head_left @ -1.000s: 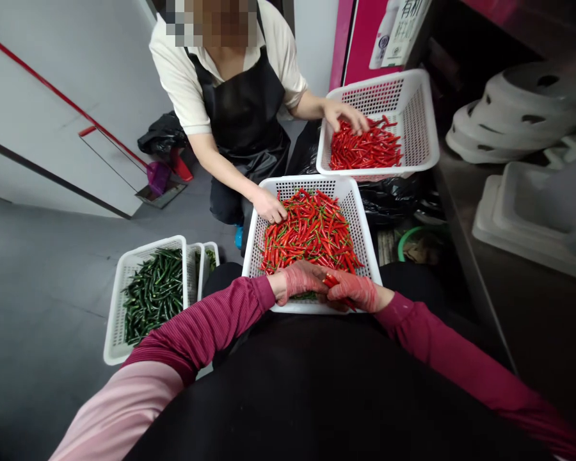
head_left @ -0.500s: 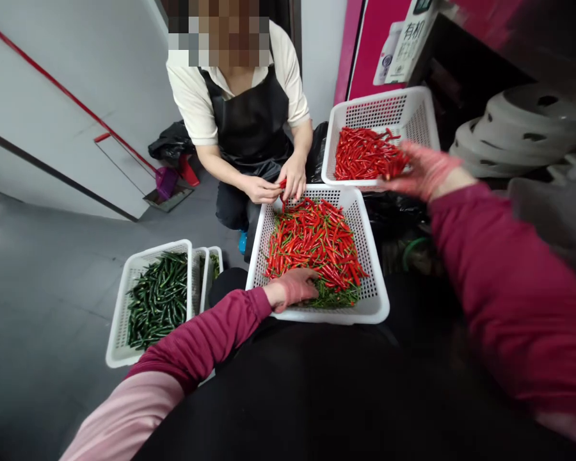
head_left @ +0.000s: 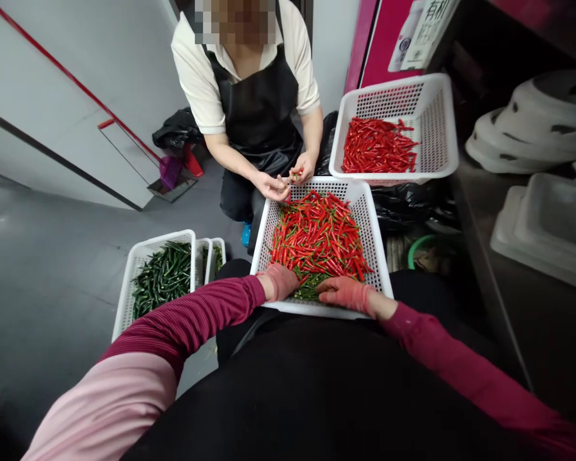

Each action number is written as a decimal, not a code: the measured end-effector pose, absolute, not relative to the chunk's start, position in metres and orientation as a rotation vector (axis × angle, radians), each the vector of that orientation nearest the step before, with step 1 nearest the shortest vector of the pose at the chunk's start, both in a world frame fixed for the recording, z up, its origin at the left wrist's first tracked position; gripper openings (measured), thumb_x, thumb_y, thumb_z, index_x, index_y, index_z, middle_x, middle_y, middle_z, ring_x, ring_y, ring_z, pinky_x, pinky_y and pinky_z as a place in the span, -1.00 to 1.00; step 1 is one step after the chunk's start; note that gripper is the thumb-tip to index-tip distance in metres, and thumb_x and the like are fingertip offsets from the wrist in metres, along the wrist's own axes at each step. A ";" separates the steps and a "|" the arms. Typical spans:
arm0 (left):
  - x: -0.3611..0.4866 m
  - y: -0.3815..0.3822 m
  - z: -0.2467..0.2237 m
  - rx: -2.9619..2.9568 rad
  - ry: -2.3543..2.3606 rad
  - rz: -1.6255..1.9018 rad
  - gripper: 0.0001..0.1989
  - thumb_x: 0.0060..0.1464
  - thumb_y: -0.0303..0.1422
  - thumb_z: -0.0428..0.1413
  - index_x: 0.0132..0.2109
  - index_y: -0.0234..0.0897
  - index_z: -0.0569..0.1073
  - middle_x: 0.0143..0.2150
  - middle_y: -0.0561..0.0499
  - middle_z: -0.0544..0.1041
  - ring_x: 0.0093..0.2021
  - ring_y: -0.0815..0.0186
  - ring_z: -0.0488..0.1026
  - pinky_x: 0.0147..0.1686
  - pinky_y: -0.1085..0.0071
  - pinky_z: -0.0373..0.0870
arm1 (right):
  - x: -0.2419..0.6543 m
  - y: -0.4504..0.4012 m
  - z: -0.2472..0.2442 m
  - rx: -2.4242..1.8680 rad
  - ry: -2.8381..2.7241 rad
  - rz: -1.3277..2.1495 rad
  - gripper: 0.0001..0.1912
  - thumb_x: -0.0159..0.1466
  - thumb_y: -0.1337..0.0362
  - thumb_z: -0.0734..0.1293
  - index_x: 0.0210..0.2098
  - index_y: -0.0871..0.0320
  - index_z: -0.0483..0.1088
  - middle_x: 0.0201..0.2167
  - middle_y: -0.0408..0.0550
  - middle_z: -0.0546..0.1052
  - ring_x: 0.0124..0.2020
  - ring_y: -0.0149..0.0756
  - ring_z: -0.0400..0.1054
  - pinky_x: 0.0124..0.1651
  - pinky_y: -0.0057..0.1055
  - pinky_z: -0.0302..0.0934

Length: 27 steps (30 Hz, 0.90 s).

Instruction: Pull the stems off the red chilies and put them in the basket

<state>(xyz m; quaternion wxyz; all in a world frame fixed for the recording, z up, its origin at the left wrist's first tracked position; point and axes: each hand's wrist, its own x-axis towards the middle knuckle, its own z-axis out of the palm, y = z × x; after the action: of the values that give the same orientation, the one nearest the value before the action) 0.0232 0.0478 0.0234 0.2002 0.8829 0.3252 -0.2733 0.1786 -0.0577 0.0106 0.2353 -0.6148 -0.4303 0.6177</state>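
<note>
A white perforated basket (head_left: 380, 272) in front of me holds a heap of red chilies (head_left: 319, 237). Green stems (head_left: 308, 291) lie along the near side of the heap. My left hand (head_left: 281, 282), in a pink glove, is at the basket's near left, fingers curled down at the pile's edge; what they hold, if anything, is hidden. At the near right, my gloved right hand (head_left: 346, 294) rests over the stems and chilies, its fingers stretched out and pointing left. Nothing shows in it.
A second white basket (head_left: 444, 128) with red chilies (head_left: 379, 146) stands behind to the right. On the left, another basket (head_left: 125, 301) holds dark green chilies (head_left: 163, 275). A co-worker (head_left: 259, 102) opposite handles chilies. Grey containers (head_left: 532, 128) are at the right.
My right hand has come from the rear basket back to the near side of the middle one. My left hand has shifted slightly left. The co-worker's hands have moved slightly apart.
</note>
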 end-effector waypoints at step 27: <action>0.028 0.020 0.060 1.761 0.894 -0.174 -0.61 0.02 -0.06 -0.07 -0.45 -0.32 0.36 -0.57 0.12 0.31 -0.64 0.52 0.14 -0.64 0.55 0.06 | 0.162 -0.055 0.024 -1.490 -0.667 1.383 -0.71 0.05 0.05 0.29 -0.42 0.16 0.27 -0.73 -0.29 0.26 -0.79 -0.53 0.05 -0.75 -0.54 -0.09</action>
<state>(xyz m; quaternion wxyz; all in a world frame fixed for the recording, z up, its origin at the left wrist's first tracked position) 0.0275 0.0204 0.0603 0.5477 0.7432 0.3772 -0.0733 0.1623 -0.0550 0.0244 0.4803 -0.6107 -0.2735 0.5670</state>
